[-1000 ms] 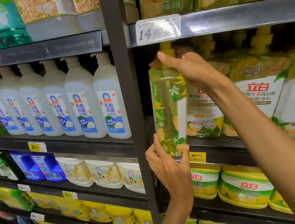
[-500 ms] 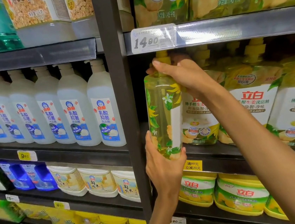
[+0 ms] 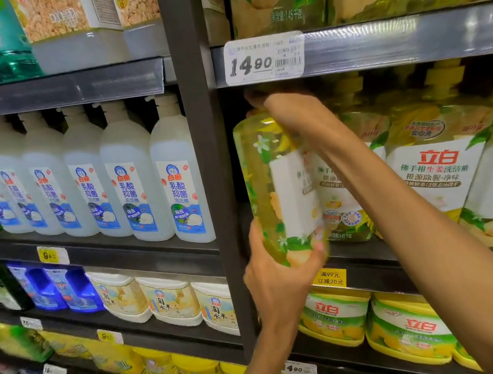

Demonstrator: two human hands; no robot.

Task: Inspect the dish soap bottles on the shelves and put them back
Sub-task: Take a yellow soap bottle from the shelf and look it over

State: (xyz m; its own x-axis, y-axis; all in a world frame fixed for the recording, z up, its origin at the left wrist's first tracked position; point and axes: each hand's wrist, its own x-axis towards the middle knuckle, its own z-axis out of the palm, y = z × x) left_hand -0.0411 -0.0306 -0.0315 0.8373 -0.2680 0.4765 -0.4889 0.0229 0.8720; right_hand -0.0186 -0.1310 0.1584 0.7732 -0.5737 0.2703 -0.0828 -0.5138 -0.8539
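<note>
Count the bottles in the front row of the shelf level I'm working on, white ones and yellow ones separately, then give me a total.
White bottles: 6
Yellow bottles: 4, including the held bottle, left hand round its base, right hand at its neck
Total: 10

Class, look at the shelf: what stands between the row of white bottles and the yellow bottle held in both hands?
In the head view, a dark upright shelf post stands between the white bottles and the yellow bottle.
</note>
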